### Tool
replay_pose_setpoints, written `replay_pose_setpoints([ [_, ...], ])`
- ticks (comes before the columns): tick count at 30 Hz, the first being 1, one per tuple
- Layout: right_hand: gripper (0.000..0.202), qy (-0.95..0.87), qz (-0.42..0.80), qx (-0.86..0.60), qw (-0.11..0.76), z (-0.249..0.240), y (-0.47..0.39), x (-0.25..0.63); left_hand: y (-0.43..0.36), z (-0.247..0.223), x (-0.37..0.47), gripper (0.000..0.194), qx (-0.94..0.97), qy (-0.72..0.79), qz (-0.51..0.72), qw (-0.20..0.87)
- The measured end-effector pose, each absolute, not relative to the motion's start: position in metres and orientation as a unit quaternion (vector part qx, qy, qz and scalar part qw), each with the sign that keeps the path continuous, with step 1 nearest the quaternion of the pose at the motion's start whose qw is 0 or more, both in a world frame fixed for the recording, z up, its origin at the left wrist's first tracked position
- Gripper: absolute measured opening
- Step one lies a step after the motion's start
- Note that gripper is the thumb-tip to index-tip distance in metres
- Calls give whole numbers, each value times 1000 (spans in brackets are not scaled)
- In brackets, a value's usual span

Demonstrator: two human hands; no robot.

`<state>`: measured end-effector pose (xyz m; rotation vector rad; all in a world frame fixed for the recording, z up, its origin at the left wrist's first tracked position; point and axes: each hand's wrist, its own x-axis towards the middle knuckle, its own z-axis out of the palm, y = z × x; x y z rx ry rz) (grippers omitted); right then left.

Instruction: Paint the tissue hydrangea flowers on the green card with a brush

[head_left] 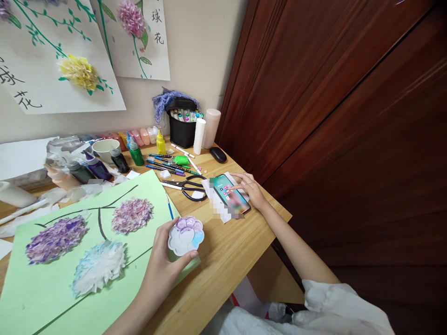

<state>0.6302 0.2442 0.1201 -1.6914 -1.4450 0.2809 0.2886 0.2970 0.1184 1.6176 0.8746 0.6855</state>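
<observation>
My left hand point(165, 260) grips a white flower-shaped paint palette point(186, 236) by its edges, with purple and blue paint in its wells. My right hand point(249, 188) is over a phone point(232, 194) lying on the table, fingers apart, one finger reaching over the lit screen. White paper lies under the phone. Left of the palette, a green sheet point(38, 298) carries dark painted stems and three crumpled-paper flowers: a purple one point(57, 238), a pink-purple one point(132, 215) and a white-blue one point(100, 267).
Black scissors point(192, 186), several pens point(167, 164) and a thin blue brush point(169, 204) lie behind the palette. Paint bottles point(135, 151), a paper cup point(106, 150), a black marker case point(182, 130) and a black mouse point(218, 154) stand further back. A wooden panel point(331, 116) rises right.
</observation>
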Motion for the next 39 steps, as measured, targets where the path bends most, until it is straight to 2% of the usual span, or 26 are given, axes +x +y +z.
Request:
replay_pose_setpoints([
  [13,41,-531,192,-645,516,114,247,631,297,119,290,65,682,377,289,556],
  [17,45,-519,206,-644,523,115,247,635,297,119,289,64,682,376,288,557],
  [22,54,-505,231,-658,509,114,245,639,297,118,289,65,678,374,291,562],
  [34,46,-620,241,-621,415,136,285,620,295,119,290,66,686,380,282,552],
  [39,49,-600,237,-622,445,132,278,624,296,119,290,66,682,372,286,561],
])
